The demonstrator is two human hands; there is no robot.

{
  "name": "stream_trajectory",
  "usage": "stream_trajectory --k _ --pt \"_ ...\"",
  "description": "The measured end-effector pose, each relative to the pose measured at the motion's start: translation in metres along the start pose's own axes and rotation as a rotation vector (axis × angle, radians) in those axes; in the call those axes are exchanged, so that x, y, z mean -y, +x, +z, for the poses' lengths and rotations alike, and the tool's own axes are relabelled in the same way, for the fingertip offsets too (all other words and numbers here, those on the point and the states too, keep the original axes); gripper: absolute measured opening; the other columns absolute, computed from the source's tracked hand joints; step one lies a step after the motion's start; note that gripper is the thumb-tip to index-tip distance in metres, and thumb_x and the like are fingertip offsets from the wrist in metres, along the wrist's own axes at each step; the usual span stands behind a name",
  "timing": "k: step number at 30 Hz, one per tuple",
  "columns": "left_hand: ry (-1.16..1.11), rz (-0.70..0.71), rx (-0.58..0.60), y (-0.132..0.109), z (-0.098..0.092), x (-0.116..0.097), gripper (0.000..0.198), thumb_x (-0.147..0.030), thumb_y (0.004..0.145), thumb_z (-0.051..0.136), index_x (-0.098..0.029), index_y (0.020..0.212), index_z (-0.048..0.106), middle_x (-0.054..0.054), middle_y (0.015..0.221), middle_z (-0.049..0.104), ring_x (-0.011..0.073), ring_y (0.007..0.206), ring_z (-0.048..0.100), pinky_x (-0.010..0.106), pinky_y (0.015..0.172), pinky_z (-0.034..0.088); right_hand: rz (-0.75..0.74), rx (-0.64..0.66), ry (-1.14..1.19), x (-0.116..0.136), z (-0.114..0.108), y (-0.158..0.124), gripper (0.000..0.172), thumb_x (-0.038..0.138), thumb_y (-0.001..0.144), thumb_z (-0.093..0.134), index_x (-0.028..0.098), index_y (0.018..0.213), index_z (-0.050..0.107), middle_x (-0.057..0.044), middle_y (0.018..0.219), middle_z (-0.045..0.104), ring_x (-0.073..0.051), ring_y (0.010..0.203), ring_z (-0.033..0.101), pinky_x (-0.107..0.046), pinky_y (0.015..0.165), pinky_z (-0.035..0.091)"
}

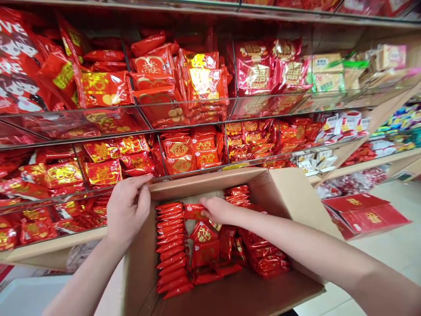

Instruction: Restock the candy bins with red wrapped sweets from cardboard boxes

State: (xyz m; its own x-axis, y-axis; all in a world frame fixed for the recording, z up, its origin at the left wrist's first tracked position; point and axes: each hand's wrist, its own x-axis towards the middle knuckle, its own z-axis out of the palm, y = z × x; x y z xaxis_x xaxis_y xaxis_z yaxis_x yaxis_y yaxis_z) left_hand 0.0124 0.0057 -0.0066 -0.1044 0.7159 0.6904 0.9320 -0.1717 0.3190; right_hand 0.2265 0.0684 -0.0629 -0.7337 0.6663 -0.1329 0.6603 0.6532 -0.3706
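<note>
An open cardboard box [296, 197] is tilted in front of me, its far rim against the shelf. Stacked red snack packets [171, 250] line its left side, while loose ones [205, 241] lie in the middle and more [266, 259] are piled on the right. My left hand [128, 206] is closed at the box's far left corner, fingers curled by its rim. Inside the box, my right hand [219, 210] pinches a small red packet [194, 211] beside the top of the left stack. Part of that packet is hidden by the fingers.
Shelves with clear dividers and a clear front lip [184, 105] hold red and gold packets [105, 87] behind the box. Pale and green packs [329, 74] sit to the right. A red carton [368, 213] stands on the tiled floor. A pale bin [29, 296] is at lower left.
</note>
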Motion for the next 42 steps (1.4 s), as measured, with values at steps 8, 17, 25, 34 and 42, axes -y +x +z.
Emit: stream_trajectory --k 8,17,25,34,42 --pt "-0.733 -0.522 0.601 -0.043 0.025 -0.072 0.046 -0.056 0.081 0.038 -0.019 0.099 0.057 0.002 0.071 0.062 0.0146 0.059 0.056 0.026 0.05 0.047 -0.123 -0.132 1.085 0.007 -0.033 -0.06 0.024 0.029 0.078 0.056 0.016 0.099 0.056 -0.003 0.09 0.065 -0.013 0.077 0.06 -0.026 0.068 0.047" --pt "-0.686 -0.677 0.353 -0.06 0.043 -0.088 0.039 -0.06 0.08 0.037 -0.024 0.069 0.048 -0.002 0.057 0.053 0.0137 0.047 0.047 0.027 0.044 0.041 0.059 -0.513 1.525 0.021 0.006 -0.064 0.032 0.039 0.074 0.063 0.021 0.098 0.053 -0.002 0.085 0.065 -0.015 0.077 0.061 -0.03 0.073 0.049" --pt "-0.459 -0.306 0.192 -0.017 0.014 -0.057 0.036 -0.045 0.083 0.041 -0.022 0.108 0.051 0.006 0.098 0.064 0.018 0.086 0.061 0.033 0.08 0.048 0.071 -0.819 1.276 -0.008 -0.045 -0.05 0.054 0.029 0.069 0.065 0.024 0.111 0.031 -0.004 0.09 0.063 -0.017 0.073 0.064 -0.031 0.062 0.053" --pt "0.379 -0.135 0.444 0.03 0.005 -0.004 0.04 -0.042 0.086 0.027 -0.023 0.085 0.062 0.006 0.083 0.067 0.0239 0.078 0.061 0.031 0.064 0.042 0.216 -0.94 0.742 -0.046 -0.114 0.055 0.024 0.021 0.079 0.05 0.016 0.101 0.045 -0.003 0.09 0.058 -0.012 0.069 0.062 -0.027 0.066 0.05" --pt "0.43 -0.098 0.423 0.024 0.006 -0.008 0.04 -0.039 0.087 0.025 -0.021 0.08 0.059 0.007 0.082 0.066 0.0218 0.078 0.06 0.028 0.061 0.039 0.277 -0.917 0.009 -0.044 -0.127 0.081 0.026 0.009 0.083 0.037 0.012 0.103 0.054 -0.013 0.105 0.058 -0.02 0.094 0.056 -0.031 0.081 0.044"
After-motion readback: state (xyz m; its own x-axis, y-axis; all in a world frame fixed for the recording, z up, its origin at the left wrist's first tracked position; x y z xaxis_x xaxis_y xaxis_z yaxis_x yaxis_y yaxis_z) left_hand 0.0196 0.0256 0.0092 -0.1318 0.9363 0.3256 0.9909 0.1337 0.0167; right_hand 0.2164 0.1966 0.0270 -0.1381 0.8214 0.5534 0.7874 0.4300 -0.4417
